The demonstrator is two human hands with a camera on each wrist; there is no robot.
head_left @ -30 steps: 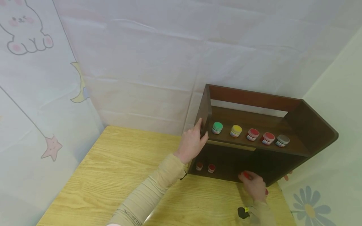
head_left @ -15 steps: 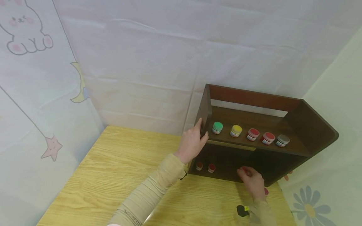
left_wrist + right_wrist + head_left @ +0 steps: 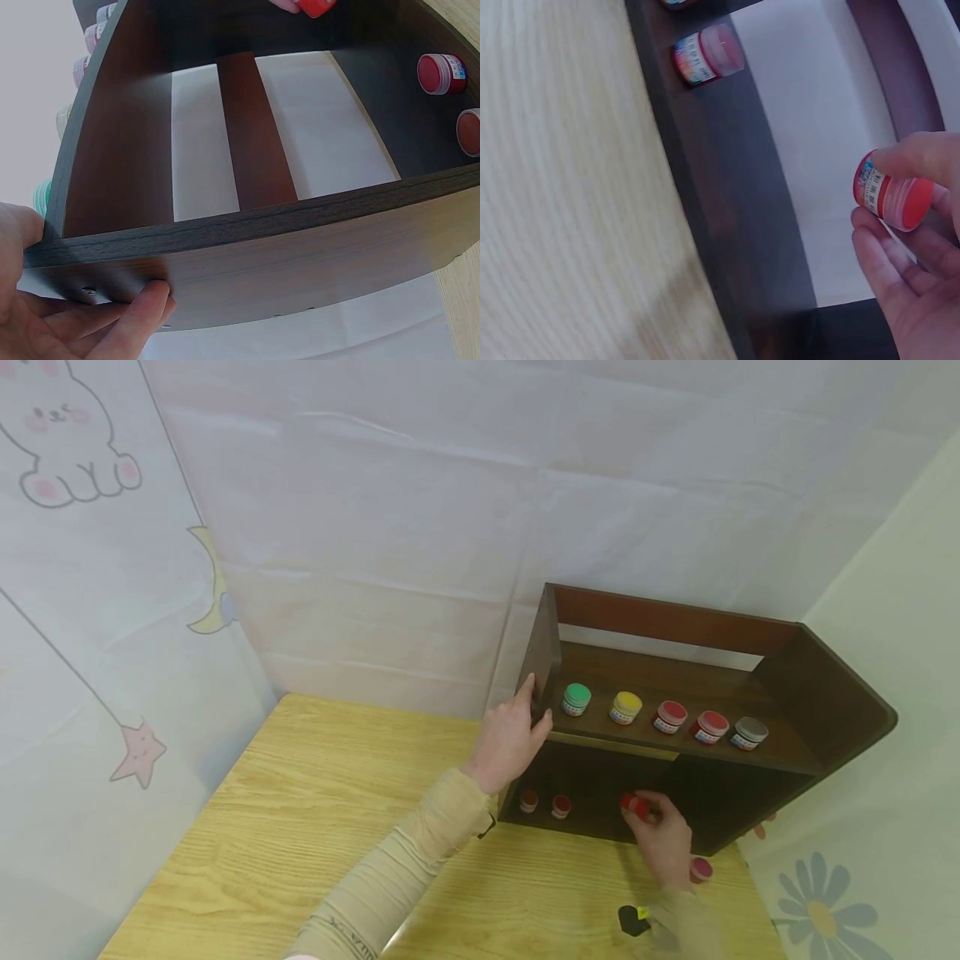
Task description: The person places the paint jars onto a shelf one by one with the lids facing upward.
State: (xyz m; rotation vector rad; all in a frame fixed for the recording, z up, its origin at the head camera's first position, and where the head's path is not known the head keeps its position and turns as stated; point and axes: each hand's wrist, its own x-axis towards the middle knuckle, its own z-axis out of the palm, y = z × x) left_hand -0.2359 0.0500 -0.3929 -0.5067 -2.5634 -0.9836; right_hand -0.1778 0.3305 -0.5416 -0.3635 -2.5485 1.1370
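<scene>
My left hand [image 3: 504, 743] holds the left side panel of a dark brown wooden shelf [image 3: 678, 619]; its thumb lies at the front edge and its fingers [image 3: 139, 319] rest against the outer face. In front of the lower compartment, my right hand [image 3: 666, 842] pinches a small red paint jar [image 3: 896, 196] between thumb and fingers. The jar is tilted on its side, above the lower board in the right wrist view. Two jars, one brown [image 3: 528, 801] and one dark red [image 3: 561, 807], stand at the lower compartment's left.
Along the upper board stand a green jar [image 3: 577, 699], a yellow jar [image 3: 626, 707], two red jars and a grey jar [image 3: 749, 733]. A magenta-lidded jar [image 3: 701, 869] is on the wooden table [image 3: 360, 760] by the shelf's right front. Printed cloth walls surround the table.
My right hand has moved left with the red jar, which now shows more plainly. The magenta-lidded jar behind the wrist has come into fuller view. My left hand stays put.
</scene>
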